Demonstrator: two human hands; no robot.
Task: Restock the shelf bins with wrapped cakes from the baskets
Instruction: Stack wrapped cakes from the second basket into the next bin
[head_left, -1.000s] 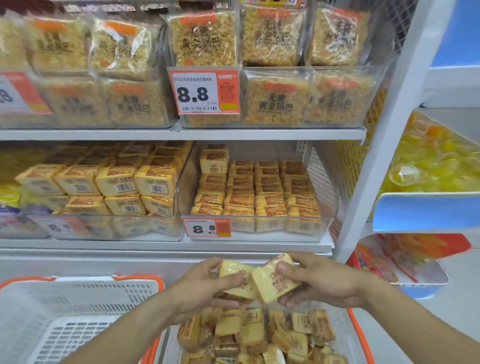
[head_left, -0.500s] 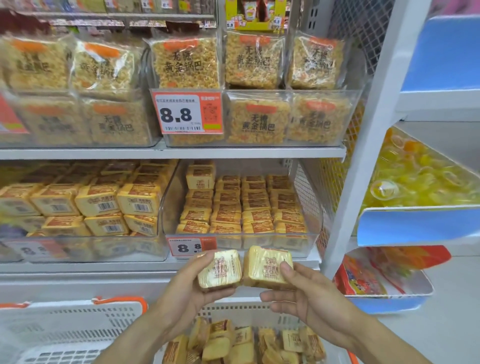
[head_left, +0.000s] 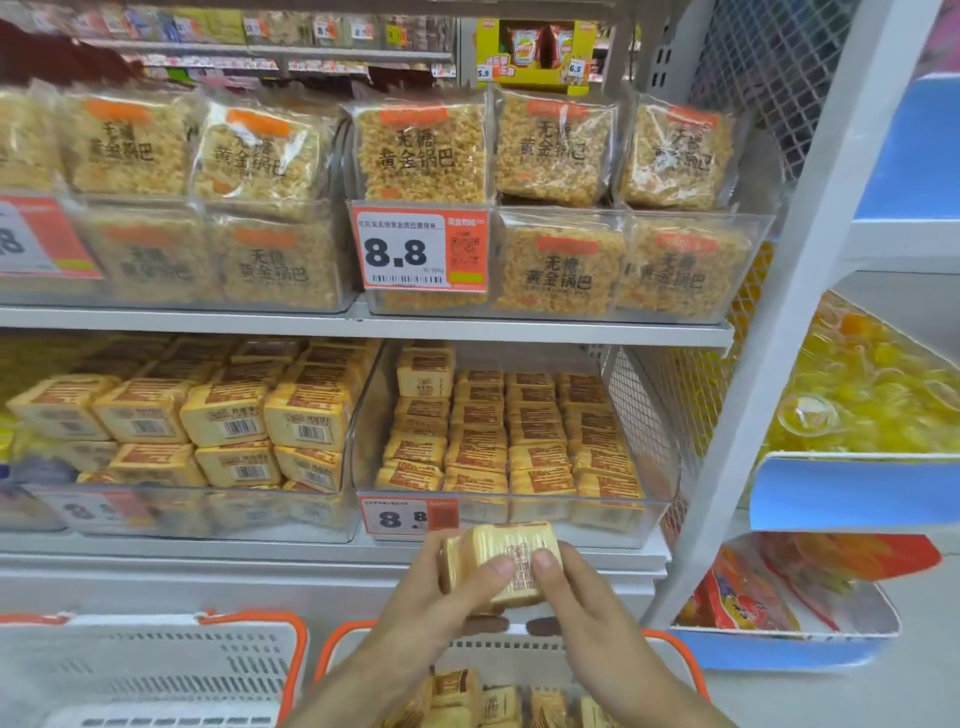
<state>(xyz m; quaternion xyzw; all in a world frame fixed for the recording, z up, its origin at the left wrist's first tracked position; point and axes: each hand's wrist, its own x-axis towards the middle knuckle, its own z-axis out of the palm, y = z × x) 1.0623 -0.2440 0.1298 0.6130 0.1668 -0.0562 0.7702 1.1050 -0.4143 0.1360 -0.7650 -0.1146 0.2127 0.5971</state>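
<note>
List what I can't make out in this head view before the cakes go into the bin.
- Held cakes: one or two, unclear; both thumbs and motion blur cover the seam.
- Right basket: cake count unknown; bottom edge and forearms cut it off.
- Left basket: its floor is cut by the frame edge.
- Lower right bin: price tag's second digit hidden by the cakes.
</note>
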